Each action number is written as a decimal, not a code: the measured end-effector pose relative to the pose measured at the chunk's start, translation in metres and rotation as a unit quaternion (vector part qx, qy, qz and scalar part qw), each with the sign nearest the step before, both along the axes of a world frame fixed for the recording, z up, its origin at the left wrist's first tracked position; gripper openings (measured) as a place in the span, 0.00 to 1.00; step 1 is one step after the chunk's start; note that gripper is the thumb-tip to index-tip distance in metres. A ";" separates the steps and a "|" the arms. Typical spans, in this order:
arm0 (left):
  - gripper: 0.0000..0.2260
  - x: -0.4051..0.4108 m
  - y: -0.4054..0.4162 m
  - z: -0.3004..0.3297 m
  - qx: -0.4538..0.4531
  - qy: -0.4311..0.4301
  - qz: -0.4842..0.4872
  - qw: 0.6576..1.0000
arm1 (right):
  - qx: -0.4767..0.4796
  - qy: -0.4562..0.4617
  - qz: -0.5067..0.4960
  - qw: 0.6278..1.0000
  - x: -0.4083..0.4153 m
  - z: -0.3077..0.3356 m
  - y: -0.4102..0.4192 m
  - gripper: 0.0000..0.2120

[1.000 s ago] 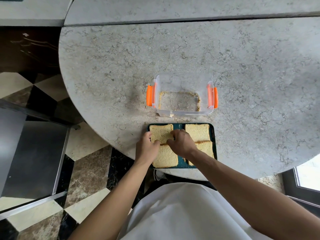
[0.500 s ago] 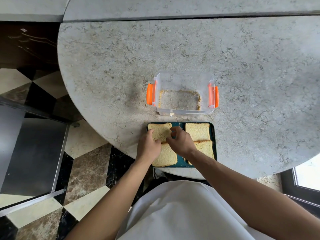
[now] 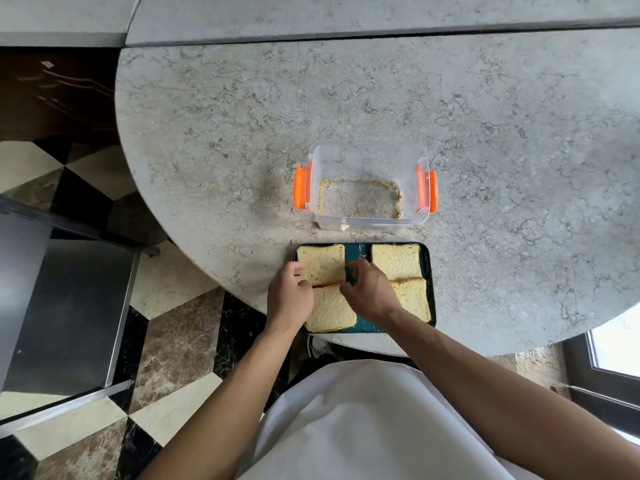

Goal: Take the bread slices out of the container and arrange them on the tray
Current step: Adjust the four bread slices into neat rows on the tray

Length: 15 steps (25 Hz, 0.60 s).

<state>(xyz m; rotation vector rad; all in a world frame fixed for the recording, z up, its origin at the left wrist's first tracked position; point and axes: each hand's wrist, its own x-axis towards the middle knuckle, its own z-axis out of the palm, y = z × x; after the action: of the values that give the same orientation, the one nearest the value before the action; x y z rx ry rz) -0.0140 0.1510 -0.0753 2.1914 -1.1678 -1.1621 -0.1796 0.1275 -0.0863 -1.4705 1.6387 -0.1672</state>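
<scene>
Slice: far-left slice [image 3: 322, 264] flat in tray [image 3: 429, 271], near counter [image 3: 485, 133] front edge.
Hands: left hand [image 3: 289, 299] fingertips on its left edge; right hand [image 3: 367, 292] curled at its right edge.
Grip: neither clearly gripping.
Container [image 3: 367, 154]: empty, beyond tray.

I'd call this a home kitchen or dining corner: a rounded grey marble-patterned stone surface [image 3: 346, 109], a polished checkered floor of cream, brown and black marble tiles [image 3: 166, 358], and a dark-framed window [image 3: 613, 355] (lower right) letting in daylight.
</scene>
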 end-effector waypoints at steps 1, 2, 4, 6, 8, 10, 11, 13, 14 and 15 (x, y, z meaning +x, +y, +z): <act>0.17 0.003 0.006 -0.002 0.002 -0.001 0.000 1.000 | 0.009 0.004 0.011 1.000 -0.002 -0.002 0.003 0.22; 0.17 0.005 0.013 -0.005 0.005 -0.001 -0.006 1.000 | 0.018 0.006 0.021 1.000 -0.003 -0.003 0.006 0.22; 0.18 0.008 0.024 -0.007 0.005 -0.004 -0.032 0.999 | 0.028 0.014 0.031 0.999 -0.005 -0.005 0.012 0.23; 0.20 0.008 0.030 -0.007 0.002 -0.016 -0.064 0.998 | 0.030 0.024 0.032 0.999 -0.005 -0.006 0.015 0.22; 0.21 0.006 0.033 -0.008 -0.010 -0.037 -0.099 0.994 | 0.033 0.030 0.028 0.999 -0.006 -0.008 0.018 0.22; 0.22 0.003 0.036 -0.008 -0.023 -0.069 -0.136 0.988 | 0.035 0.032 0.023 0.999 -0.006 -0.010 0.021 0.22; 0.22 0.001 0.037 -0.008 -0.029 -0.085 -0.151 0.984 | 0.034 0.031 0.021 0.999 -0.005 -0.009 0.022 0.22; 0.23 -0.002 0.040 -0.008 -0.041 -0.095 -0.168 0.980 | 0.030 0.026 0.019 0.999 -0.003 -0.008 0.022 0.22; 0.22 -0.003 0.041 -0.008 -0.044 -0.089 -0.174 0.980 | 0.028 0.023 0.017 0.999 -0.002 -0.008 0.021 0.22; 0.22 -0.004 0.042 -0.008 -0.045 -0.082 -0.181 0.979 | 0.028 0.024 0.014 0.999 -0.001 -0.008 0.021 0.20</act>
<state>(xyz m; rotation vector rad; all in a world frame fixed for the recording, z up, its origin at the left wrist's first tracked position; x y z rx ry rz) -0.0181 0.1926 -0.0832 2.0920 -1.7112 -1.0512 -0.1809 0.1489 -0.0938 -1.4642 1.6466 -0.0695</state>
